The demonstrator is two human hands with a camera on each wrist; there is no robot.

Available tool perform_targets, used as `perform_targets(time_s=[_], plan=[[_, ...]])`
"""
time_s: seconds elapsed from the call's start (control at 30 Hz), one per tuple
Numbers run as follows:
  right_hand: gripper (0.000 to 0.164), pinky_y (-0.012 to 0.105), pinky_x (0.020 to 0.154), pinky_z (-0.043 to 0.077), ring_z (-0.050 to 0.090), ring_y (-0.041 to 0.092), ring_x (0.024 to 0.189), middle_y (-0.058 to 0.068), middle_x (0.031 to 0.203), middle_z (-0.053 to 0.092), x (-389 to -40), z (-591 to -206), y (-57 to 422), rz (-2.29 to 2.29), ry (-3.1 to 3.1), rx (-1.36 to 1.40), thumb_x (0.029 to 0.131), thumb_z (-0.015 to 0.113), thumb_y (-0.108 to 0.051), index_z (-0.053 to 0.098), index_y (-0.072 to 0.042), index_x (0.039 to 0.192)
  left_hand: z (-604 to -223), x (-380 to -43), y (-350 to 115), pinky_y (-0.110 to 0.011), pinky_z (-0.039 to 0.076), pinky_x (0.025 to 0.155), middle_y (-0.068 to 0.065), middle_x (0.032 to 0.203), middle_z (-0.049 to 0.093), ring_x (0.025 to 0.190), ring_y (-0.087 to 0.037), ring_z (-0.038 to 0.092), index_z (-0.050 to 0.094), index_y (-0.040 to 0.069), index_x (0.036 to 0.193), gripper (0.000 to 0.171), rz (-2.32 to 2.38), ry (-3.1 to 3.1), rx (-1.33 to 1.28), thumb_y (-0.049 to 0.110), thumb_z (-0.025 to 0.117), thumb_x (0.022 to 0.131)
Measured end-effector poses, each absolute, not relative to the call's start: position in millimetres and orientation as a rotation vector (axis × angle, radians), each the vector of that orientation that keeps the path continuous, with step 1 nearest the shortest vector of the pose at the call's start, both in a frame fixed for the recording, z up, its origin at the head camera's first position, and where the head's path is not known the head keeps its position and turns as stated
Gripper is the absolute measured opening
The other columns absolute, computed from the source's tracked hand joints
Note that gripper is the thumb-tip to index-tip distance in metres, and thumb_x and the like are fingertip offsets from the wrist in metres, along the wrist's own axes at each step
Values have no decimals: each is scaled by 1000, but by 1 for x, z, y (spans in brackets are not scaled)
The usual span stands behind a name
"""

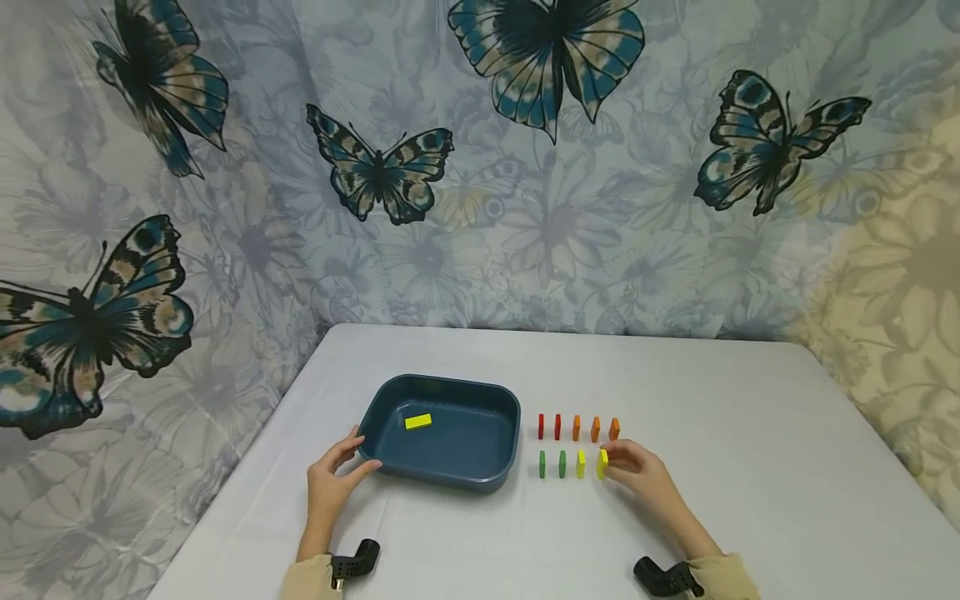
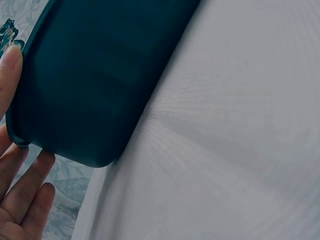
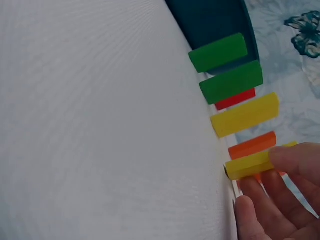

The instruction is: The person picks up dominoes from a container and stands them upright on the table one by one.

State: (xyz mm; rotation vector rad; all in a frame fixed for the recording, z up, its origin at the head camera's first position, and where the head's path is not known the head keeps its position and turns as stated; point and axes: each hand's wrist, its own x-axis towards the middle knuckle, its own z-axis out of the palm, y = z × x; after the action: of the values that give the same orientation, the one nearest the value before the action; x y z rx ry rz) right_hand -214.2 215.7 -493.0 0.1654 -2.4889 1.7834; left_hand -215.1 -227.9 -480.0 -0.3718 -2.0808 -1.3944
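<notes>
A dark blue rectangular tray (image 1: 450, 479) stands on the white table, with a yellow domino (image 1: 417, 422) lying flat inside. My left hand (image 1: 337, 475) grips the tray's near left corner, thumb on the near side and fingers round the left side. My right hand (image 1: 641, 477) pinches another yellow domino (image 3: 250, 165) between thumb and fingers, at the right end of the near row. That domino is upright; its lower end looks to be at the tabletop. Left of it stand a yellow domino (image 1: 581, 464) and two green dominoes (image 1: 562, 464), spaced apart.
Behind the near row is a second upright row, with two red dominoes (image 1: 557, 427) and three orange dominoes (image 1: 596, 429). Both rows stand right of the tray on the white-covered table (image 1: 675, 375). Butterfly-patterned cloth (image 1: 555, 250) hangs behind and at the sides.
</notes>
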Motion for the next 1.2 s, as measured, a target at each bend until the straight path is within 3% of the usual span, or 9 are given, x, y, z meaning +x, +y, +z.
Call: perform_targets(time_s=[0.17, 0.4, 0.97, 1.2], plan=[[29, 21, 74, 48, 58, 24, 92, 17, 100, 59, -215, -489, 213, 1771, -2473, 156, 76, 65, 7, 57, 7, 104, -479, -216, -228, -25, 48, 77, -27, 112, 54, 98, -32, 56, 62, -12, 99, 42, -1410, -2086, -366, -10, 77, 61], [28, 22, 72, 49, 59, 18, 87, 16, 97, 60, -220, -492, 213, 1702, -2481, 197, 74, 66, 10, 59, 7, 101, -477, -219, -228, -25, 47, 79, -26, 113, 54, 100, -32, 55, 62, -12, 100, 41, -1443, -2090, -351, -9, 77, 61], [28, 23, 70, 50, 61, 20, 82, 16, 93, 61, -215, -494, 213, 1708, -2514, 161, 73, 66, 10, 58, 7, 100, -482, -219, -229, -23, 48, 77, -29, 110, 54, 99, -24, 58, 61, -14, 97, 41, -1436, -2071, -387, -11, 77, 59], [29, 23, 73, 49, 59, 28, 92, 17, 100, 60, -214, -491, 212, 1729, -2539, 77, 75, 68, 4, 58, 5, 103, -481, -219, -228, -25, 49, 75, -30, 109, 54, 96, -26, 59, 61, -14, 98, 41, -1418, -2071, -387, -12, 77, 59]])
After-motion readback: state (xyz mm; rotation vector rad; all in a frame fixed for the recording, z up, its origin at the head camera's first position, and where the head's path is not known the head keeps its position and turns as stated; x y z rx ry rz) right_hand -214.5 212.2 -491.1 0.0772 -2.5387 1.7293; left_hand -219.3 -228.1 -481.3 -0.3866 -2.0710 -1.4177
